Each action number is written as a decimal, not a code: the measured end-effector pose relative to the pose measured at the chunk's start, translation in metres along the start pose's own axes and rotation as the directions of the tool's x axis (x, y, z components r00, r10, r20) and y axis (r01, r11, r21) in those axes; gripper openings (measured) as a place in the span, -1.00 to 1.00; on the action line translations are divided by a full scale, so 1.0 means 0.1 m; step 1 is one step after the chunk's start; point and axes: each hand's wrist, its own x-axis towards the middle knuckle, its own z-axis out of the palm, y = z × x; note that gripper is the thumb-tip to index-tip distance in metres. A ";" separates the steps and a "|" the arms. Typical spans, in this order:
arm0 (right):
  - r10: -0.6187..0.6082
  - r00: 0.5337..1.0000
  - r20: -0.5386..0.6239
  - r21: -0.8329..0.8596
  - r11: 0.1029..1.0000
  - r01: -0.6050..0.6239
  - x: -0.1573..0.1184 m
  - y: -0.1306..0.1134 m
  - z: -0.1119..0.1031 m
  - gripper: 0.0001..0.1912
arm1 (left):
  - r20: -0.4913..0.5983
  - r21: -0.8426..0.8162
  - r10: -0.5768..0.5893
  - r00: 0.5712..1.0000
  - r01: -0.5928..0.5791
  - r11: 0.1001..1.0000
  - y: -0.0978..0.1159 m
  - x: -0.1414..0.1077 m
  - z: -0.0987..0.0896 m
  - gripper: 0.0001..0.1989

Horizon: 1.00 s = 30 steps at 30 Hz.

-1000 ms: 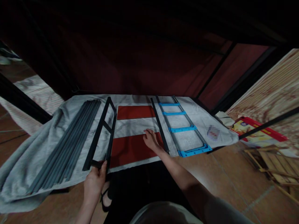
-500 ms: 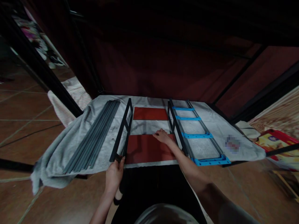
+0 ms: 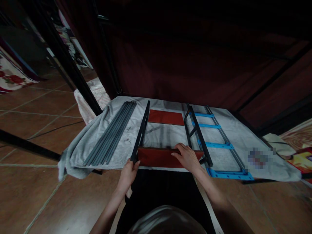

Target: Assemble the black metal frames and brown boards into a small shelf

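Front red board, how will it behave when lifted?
The front red board is probably stiff, since it looks straight-edged. It may be fairly light, looking thin. It could tip if the right hand lets go, since it appears tilted.

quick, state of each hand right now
Left hand: closed on the left black frame's near end.
Right hand: holding the near red board by its upper edge.

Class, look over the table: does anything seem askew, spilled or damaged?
I see no spill or damage. The near board is tilted up, the right hand on its upper edge, while the far board lies flat; that looks deliberate, not a fault.
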 end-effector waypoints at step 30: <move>-0.331 0.892 0.307 0.071 0.943 0.325 0.19 -0.88 -0.03 -0.31 | 0.118 0.091 0.043 0.992 -0.054 0.994 0.07 -0.06 -0.04 -0.56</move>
